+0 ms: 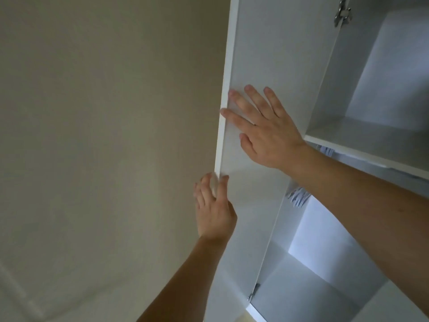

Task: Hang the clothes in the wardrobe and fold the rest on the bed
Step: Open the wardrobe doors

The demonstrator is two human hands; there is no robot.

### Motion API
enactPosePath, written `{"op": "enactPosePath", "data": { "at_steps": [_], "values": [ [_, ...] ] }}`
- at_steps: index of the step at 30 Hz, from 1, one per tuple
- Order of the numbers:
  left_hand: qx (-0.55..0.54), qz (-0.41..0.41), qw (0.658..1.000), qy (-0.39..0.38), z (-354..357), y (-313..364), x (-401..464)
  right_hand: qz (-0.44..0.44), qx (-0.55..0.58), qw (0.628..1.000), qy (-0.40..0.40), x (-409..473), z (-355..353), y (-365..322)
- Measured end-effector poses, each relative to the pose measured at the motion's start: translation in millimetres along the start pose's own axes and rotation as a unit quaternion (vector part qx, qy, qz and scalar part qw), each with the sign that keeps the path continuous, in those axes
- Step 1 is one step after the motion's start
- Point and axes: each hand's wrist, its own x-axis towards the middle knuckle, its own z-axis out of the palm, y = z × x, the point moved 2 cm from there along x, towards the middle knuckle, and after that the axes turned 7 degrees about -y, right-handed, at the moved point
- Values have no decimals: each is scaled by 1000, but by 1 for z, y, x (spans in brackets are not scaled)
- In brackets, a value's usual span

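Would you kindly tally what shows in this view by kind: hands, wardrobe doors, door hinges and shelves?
Hands: 2, left hand and right hand
Wardrobe doors: 1, wardrobe door
Door hinges: 2, upper hinge and lower hinge
Shelves: 1, shelf
Total: 6

The wardrobe door [262, 54] runs off the top edge, and its lower end is cut off at the bottom. The left hand [214, 210] curls round the door's edge, so the fingertips [204, 182] on the far side are partly hidden. Pale items [298, 197] behind the right forearm [362, 201] are too blurred to identify. The shelf [362, 147] and both hinges [341, 12] are cut off or indistinct
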Motion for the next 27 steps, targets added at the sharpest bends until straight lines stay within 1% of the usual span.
{"op": "enactPosePath", "data": {
  "at_steps": [2,5,8,11,14,18,22,24,27],
  "values": [
    [10,37,999,19,8,23,-9,25,14,1000,-7,-24,2,26],
    [0,125,992,-14,27,73,-12,83,-7,995,-50,-71,5,83],
    [-22,151,987,-49,54,132,-3,135,-40,985,-96,-124,4,145],
    [-19,189,980,-63,84,193,1,177,-70,972,-135,-178,3,200],
    [-14,214,974,-74,110,246,1,218,-101,960,-145,-224,1,241],
    [-36,222,969,-102,143,312,-10,274,-125,936,-180,-276,7,284],
    [-86,229,957,-155,179,362,-27,313,-112,921,-202,-304,21,301],
    [-112,218,946,-210,197,378,-33,354,-96,907,-204,-307,29,307],
    [-170,177,916,-316,221,393,-32,421,-55,875,-232,-304,48,317]
  ]
}}
